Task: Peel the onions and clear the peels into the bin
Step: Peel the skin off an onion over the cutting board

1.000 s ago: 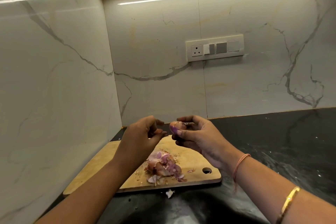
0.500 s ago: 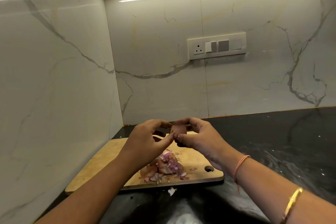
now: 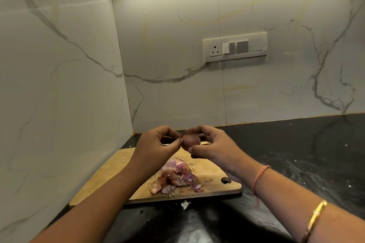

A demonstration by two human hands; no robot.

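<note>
Pinching one onion (image 3: 191, 141) between left hand (image 3: 156, 145) and right hand (image 3: 214, 150)

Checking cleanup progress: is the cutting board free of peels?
No, a pile of onion peels lies on the cutting board.

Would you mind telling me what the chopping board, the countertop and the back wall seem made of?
Chopping board: likely wood, matt tan, faint grain. Countertop: probably polished stone, glossy black with pale veins. Back wall: marble or marble-look tile, glossy white, grey veins, a vertical joint.
</note>
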